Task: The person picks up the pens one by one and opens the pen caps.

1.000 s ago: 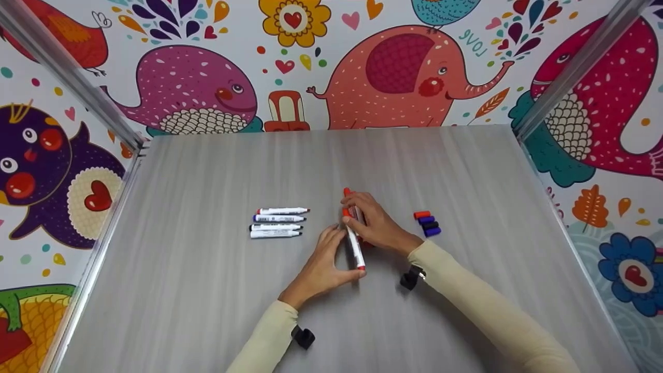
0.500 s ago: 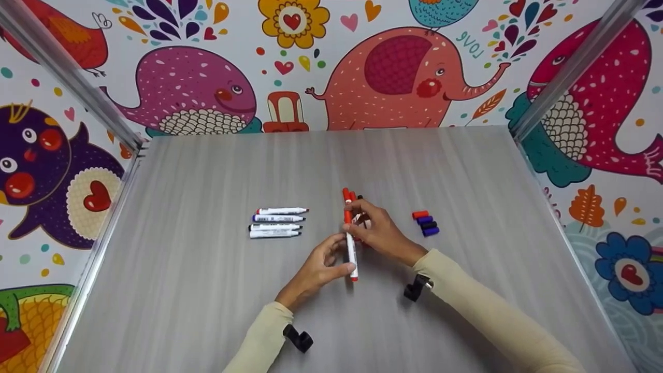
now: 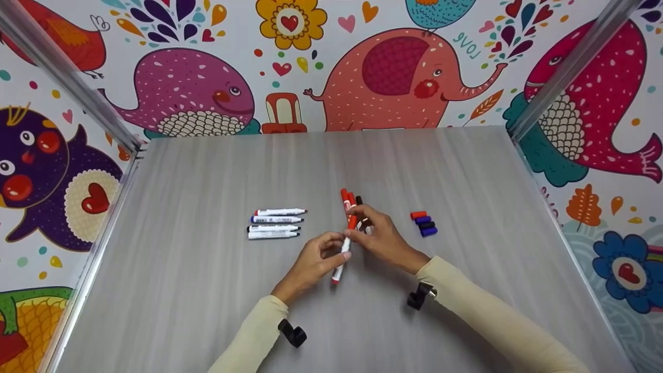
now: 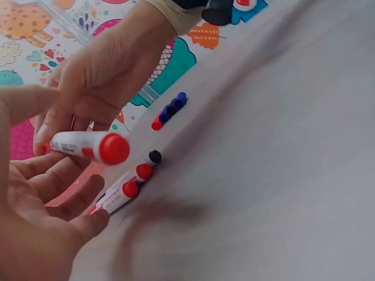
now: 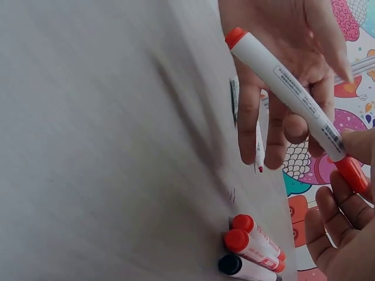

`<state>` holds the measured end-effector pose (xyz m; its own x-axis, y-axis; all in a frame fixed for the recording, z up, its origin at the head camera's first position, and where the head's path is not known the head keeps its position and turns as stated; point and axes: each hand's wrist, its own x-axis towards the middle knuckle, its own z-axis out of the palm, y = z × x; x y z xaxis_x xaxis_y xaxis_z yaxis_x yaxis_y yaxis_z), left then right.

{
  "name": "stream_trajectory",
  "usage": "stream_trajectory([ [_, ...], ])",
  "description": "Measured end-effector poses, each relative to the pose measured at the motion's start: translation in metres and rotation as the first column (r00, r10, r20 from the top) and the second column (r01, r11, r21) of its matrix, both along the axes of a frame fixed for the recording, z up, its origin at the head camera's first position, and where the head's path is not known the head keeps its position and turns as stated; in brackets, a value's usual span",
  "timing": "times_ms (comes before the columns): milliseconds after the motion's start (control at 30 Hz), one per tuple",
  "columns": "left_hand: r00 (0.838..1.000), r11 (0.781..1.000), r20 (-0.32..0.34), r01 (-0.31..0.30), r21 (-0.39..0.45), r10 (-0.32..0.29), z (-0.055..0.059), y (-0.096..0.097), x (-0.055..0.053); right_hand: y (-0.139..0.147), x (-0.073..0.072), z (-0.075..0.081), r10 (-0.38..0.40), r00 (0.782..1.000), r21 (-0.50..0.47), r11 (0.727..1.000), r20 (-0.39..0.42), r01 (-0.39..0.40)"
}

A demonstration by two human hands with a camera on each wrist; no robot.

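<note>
Right hand (image 3: pixel 386 235) pinching red marker (image 5: pixel 287 88) by its cap (image 5: pixel 353 174).
Left hand (image 3: pixel 313 259) loosely spread beside it, contact unclear; three more markers (image 5: pixel 255 249) on table (image 3: pixel 207 290) beyond.

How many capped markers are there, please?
4: a red marker in the right hand, and two red markers and a black marker side by side on the table.
</note>
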<state>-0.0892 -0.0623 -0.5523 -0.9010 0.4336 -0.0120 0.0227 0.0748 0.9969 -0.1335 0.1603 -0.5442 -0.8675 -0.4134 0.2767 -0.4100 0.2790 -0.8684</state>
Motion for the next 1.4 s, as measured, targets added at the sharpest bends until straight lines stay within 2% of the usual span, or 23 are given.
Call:
stream_trajectory([
  [200,0.997,0.985,-0.076,0.004,-0.173,-0.018,0.008,-0.005,-0.006,0.007,0.006,0.001,0.011,1.0,0.044,0.999,0.02,-0.011],
  [367,0.991,0.97,-0.122,0.028,-0.241,-0.059,0.018,-0.004,-0.011,0.012,0.013,0.002,0.023,1.0,0.049,0.999,0.017,-0.024],
  [533,0.981,0.955,-0.172,0.038,-0.295,-0.092,0.019,-0.004,-0.014,0.017,0.017,0.001,0.051,0.999,0.062,0.997,0.013,-0.052],
  [767,0.941,0.937,-0.307,0.031,-0.347,-0.145,0.02,-0.004,-0.018,0.025,0.019,0.002,0.101,0.995,0.096,0.99,0.027,-0.103],
  [900,0.912,0.917,-0.368,0.021,-0.397,-0.181,0.022,-0.003,-0.019,0.029,0.019,0.004,0.137,0.99,0.138,0.981,0.03,-0.14],
  [967,0.891,0.9,-0.403,0.013,-0.436,-0.208,0.023,-0.002,-0.019,0.029,0.019,0.003,0.151,0.988,0.15,0.977,0.031,-0.154],
  [1067,0.842,0.86,-0.474,-0.025,-0.51,-0.257,0.023,0.0,-0.018,0.03,0.019,0.003,0.16,0.986,0.165,0.973,0.033,-0.164],
  [1167,0.773,0.812,-0.556,-0.094,-0.576,-0.306,0.022,0.002,-0.016,0.03,0.02,0.003,0.165,0.985,0.172,0.97,0.046,-0.171],
  [1300,0.68,0.755,-0.644,-0.201,-0.624,-0.351,0.021,0.006,-0.015,0.03,0.02,0.005,0.164,0.983,0.18,0.968,0.086,-0.177],
  [1333,0.66,0.743,-0.659,-0.225,-0.631,-0.36,0.021,0.007,-0.015,0.03,0.019,0.006,0.163,0.982,0.183,0.967,0.094,-0.178],
  [1400,0.631,0.722,-0.678,-0.259,-0.641,-0.376,0.022,0.008,-0.015,0.03,0.019,0.007,0.163,0.981,0.191,0.965,0.106,-0.181],
])
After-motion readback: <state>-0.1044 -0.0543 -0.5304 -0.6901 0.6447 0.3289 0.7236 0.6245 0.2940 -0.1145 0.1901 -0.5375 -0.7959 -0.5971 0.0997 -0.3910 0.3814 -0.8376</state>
